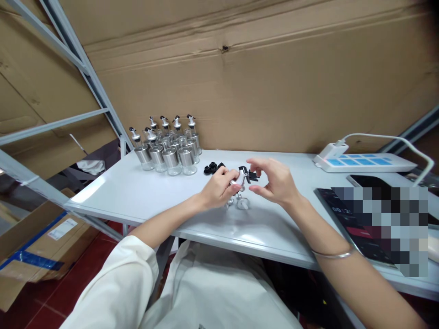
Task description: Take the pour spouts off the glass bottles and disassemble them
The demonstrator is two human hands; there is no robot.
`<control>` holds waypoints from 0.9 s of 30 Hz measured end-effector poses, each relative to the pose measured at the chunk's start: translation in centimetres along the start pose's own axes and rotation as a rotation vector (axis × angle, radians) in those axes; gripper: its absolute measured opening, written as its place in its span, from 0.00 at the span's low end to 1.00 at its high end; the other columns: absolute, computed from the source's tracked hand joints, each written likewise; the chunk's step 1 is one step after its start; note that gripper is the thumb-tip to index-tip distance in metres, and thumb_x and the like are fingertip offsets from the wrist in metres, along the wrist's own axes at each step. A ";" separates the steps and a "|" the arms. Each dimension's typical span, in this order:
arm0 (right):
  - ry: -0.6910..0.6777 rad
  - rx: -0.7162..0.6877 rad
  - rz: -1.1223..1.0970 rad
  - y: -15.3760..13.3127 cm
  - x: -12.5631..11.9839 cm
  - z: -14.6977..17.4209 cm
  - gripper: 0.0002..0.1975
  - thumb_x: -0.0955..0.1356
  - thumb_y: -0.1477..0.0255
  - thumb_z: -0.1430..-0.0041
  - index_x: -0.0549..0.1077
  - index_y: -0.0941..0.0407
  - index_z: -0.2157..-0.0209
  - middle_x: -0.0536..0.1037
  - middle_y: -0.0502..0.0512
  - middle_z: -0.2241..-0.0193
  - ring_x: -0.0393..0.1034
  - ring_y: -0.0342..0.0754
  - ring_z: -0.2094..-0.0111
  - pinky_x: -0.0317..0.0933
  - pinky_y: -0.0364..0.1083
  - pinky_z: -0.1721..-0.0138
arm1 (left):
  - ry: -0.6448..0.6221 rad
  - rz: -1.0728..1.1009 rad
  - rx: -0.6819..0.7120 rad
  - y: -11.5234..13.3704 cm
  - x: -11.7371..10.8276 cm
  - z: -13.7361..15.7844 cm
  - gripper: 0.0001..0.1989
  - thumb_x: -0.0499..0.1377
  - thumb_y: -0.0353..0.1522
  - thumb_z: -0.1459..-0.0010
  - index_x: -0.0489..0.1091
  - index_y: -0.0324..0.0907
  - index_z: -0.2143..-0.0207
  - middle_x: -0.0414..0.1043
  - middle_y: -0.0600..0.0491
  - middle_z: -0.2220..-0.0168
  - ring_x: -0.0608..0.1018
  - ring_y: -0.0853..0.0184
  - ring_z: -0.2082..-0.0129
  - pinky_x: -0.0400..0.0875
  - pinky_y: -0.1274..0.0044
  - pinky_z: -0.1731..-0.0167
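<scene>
My left hand (218,188) is closed around a pourer spout (242,175) with a pale body and a black flap, held just above the table. Close on its right, my right hand (277,181) has thumb and forefinger spread apart around the black flap end; whether a curled finger touches it is unclear. On the table below lie several small clear pieces (243,204), partly hidden by the left hand. Behind the left hand sits a small pile of black caps (212,168).
Several glass bottles with steel sleeves (171,160), some topped with spouts, stand at the back left of the white table (144,196). A power strip (363,162) and a tablet-like screen (346,214) lie on the right. Cardboard (260,91) walls the back.
</scene>
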State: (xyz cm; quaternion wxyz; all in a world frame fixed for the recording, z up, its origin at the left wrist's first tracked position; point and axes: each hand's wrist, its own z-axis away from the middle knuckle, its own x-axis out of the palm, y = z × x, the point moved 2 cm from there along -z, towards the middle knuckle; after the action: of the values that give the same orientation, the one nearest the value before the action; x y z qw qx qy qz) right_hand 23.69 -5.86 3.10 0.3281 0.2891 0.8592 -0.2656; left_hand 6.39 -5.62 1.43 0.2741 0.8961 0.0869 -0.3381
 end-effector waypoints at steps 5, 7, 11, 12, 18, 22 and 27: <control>0.098 -0.253 0.117 -0.5 0.5 0.1 0.34 0.53 0.45 0.42 0.70 0.58 0.55 0.75 0.59 0.72 0.68 0.50 0.73 0.59 0.48 0.68 | -0.054 0.066 0.038 -0.1 0.6 0.3 0.33 0.33 0.61 0.46 0.57 0.42 0.72 0.63 0.51 0.73 0.64 0.67 0.70 0.64 0.73 0.67; 0.223 -0.391 0.142 -0.8 0.7 0.1 0.31 0.54 0.47 0.40 0.70 0.58 0.56 0.75 0.58 0.72 0.67 0.49 0.73 0.58 0.47 0.70 | -0.057 0.059 0.084 -0.1 0.8 0.3 0.34 0.40 0.64 0.52 0.56 0.42 0.73 0.62 0.53 0.75 0.63 0.68 0.72 0.64 0.75 0.69; 0.325 -0.533 0.152 -1.6 1.0 0.1 0.26 0.53 0.53 0.36 0.69 0.58 0.63 0.74 0.57 0.75 0.66 0.47 0.75 0.57 0.45 0.73 | 0.006 -0.024 0.184 0.0 1.1 0.3 0.27 0.51 0.58 0.49 0.56 0.42 0.75 0.58 0.57 0.78 0.61 0.70 0.76 0.64 0.77 0.72; 0.328 -0.535 0.158 -1.7 1.0 0.1 0.26 0.52 0.53 0.36 0.69 0.58 0.65 0.74 0.57 0.76 0.65 0.47 0.75 0.56 0.45 0.73 | 0.019 -0.049 0.203 0.0 1.1 0.4 0.25 0.52 0.54 0.47 0.56 0.42 0.76 0.57 0.57 0.79 0.61 0.71 0.76 0.64 0.77 0.72; 0.374 -0.521 0.246 -1.9 1.0 0.0 0.30 0.49 0.52 0.36 0.66 0.56 0.75 0.70 0.55 0.81 0.59 0.45 0.79 0.53 0.44 0.76 | 0.053 -0.108 0.254 0.2 1.6 0.5 0.17 0.56 0.43 0.45 0.55 0.42 0.76 0.57 0.59 0.80 0.63 0.72 0.77 0.65 0.79 0.73; 0.418 -0.512 0.293 -2.0 0.9 0.1 0.31 0.48 0.51 0.35 0.64 0.56 0.79 0.67 0.52 0.84 0.55 0.43 0.82 0.50 0.43 0.77 | 0.027 -0.103 0.225 0.5 1.6 0.5 0.17 0.57 0.42 0.45 0.55 0.42 0.77 0.57 0.59 0.80 0.62 0.72 0.77 0.65 0.79 0.73; 0.419 -0.493 0.344 -2.0 1.0 0.1 0.31 0.48 0.52 0.35 0.62 0.56 0.82 0.64 0.50 0.87 0.50 0.42 0.85 0.46 0.43 0.80 | 0.017 -0.124 0.231 0.2 1.6 0.6 0.17 0.56 0.43 0.46 0.56 0.43 0.78 0.56 0.61 0.83 0.60 0.73 0.79 0.66 0.77 0.71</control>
State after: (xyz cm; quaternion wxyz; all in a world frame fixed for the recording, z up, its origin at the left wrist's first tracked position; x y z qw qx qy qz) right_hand 21.78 -6.98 2.82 0.2446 0.3898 0.8848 0.0734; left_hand 7.38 -6.15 0.07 0.1470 0.9174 0.1049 -0.3547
